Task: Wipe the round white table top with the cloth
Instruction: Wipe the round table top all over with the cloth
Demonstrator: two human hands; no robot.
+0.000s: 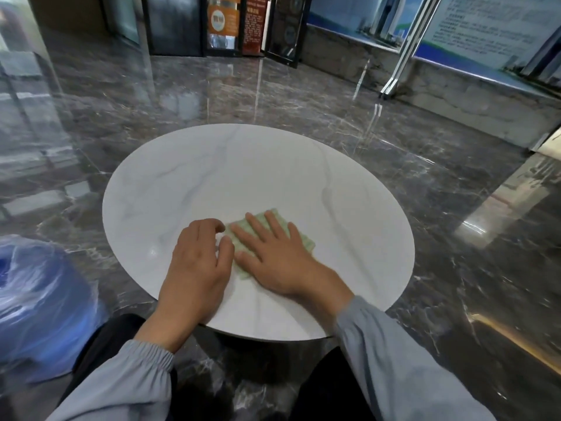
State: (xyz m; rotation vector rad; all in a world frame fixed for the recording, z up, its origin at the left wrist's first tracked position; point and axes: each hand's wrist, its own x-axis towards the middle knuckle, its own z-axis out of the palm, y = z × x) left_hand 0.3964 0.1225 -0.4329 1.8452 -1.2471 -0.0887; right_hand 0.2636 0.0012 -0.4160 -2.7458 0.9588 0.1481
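The table is round, with a white top veined in faint grey and a thin dark edge showing under its near rim. It stands on a glossy dark marble floor streaked with pale veins and reflections. A small pale green cloth lies flat on the near half of the top, a little right of centre. The right hand lies on the cloth, palm down and fingers spread, covering most of it. The left hand rests on the bare top just beside the cloth's left edge, its fingers loosely curled. On the floor to the left of the table sits a blurred blue bundle.
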